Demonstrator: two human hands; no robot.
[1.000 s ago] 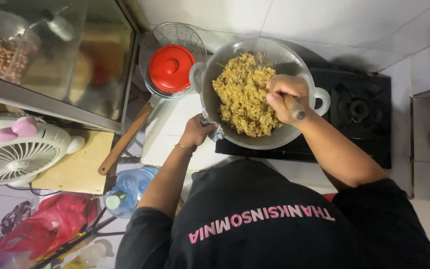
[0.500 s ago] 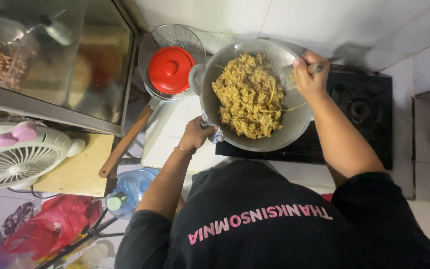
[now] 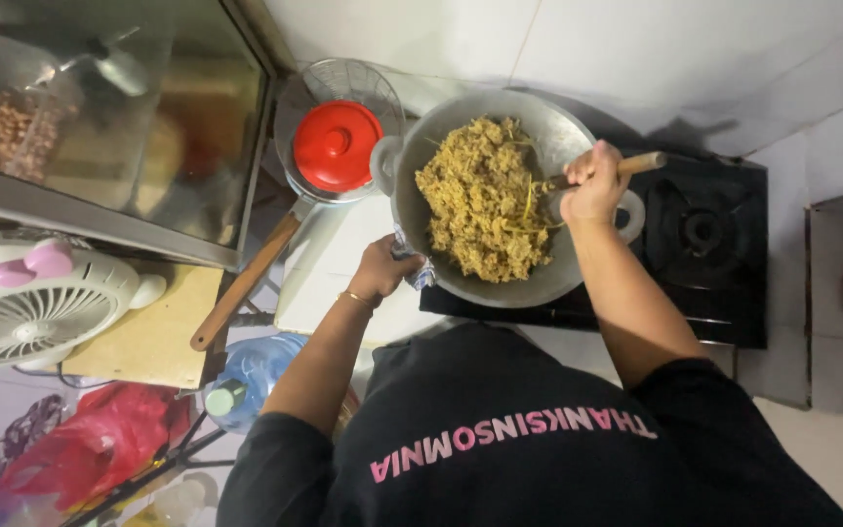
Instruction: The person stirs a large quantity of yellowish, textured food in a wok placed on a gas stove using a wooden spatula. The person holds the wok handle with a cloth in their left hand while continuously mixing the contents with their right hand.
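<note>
While the wok (image 3: pixel 500 195) full of yellowish fried noodles (image 3: pixel 485 200) sits on the black stove (image 3: pixel 724 244), the left hand (image 3: pixel 382 268) grips its near rim through a cloth (image 3: pixel 420 273), and the right hand (image 3: pixel 592 185) is closed around a wooden-handled spatula (image 3: pixel 641 164) dug into the food.

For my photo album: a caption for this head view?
Left hand grips the wok by a cloth, right hand stirs noodles.

place: kitchen | signs: gas stove (image 3: pixel 704 234), wok (image 3: pixel 485 195), tiled wall (image 3: pixel 578 39)
</note>
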